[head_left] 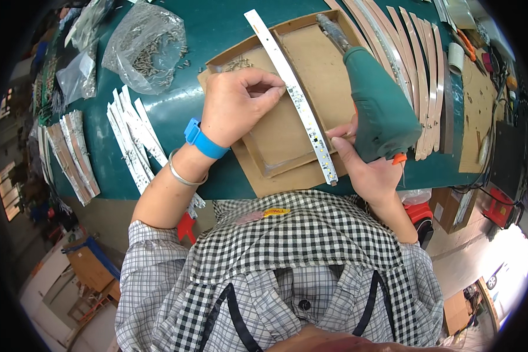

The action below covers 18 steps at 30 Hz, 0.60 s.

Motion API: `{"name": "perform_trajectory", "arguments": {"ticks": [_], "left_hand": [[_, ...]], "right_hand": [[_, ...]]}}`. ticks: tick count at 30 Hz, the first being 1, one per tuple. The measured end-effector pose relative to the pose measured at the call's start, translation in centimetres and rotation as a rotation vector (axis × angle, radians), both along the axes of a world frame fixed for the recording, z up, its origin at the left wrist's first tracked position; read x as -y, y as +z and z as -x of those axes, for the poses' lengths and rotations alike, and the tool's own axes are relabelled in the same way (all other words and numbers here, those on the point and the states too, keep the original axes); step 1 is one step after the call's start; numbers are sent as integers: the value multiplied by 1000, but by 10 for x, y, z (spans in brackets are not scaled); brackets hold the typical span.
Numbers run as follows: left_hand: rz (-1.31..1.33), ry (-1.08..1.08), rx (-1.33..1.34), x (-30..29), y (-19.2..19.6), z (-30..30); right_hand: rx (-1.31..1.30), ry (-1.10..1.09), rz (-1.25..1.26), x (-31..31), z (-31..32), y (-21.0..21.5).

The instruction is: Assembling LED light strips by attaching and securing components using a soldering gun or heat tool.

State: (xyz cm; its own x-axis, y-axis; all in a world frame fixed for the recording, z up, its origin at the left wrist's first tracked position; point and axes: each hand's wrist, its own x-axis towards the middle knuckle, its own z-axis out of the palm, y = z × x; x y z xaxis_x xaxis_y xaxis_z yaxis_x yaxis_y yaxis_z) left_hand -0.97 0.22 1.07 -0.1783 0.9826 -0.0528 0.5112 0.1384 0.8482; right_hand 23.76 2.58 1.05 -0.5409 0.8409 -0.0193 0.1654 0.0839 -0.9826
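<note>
A long white LED strip (292, 88) is laid diagonally across a shallow brown cardboard tray (328, 76) on the dark green table (217, 35), its upper end reaching past the tray's far rim and its lower end past the near rim. The strip is pinched near its middle by the fingertips of the left hand (236, 105), which is curled down onto the tray; a blue wristband (204, 139) and a metal bangle (185, 173) are worn on that arm. A green electric screwdriver (378, 108) is gripped by the right hand (366, 167), with the forefinger stretched toward the lower part of the strip and the tool's dark nose pointed away across the tray. A small heap of screws (237, 63) is seen in the tray's far left corner.

Left of the tray, a fan of further white strips (136, 138) is spread on the table, and beyond it a clear plastic bag of screws (144, 47) is placed. At the far left edge, a stack of metal-backed strips (70, 155) is piled. To the right of the screwdriver, a row of long pale curved strips (419, 82) is lined up, and a roll of tape (455, 57) is stood just beyond them. A checked shirt (287, 276) fills the lower part of the view.
</note>
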Motion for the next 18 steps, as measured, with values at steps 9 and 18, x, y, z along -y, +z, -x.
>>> {"name": "perform_trajectory", "arguments": {"ticks": [9,18], "left_hand": [[-109,9,-122,0,-3,-2],[-339,-86,-337,-1,-6,-4]], "right_hand": [[2,-23,14,1,1,0],[59,-5,-26,-1,-2,-3]]}}
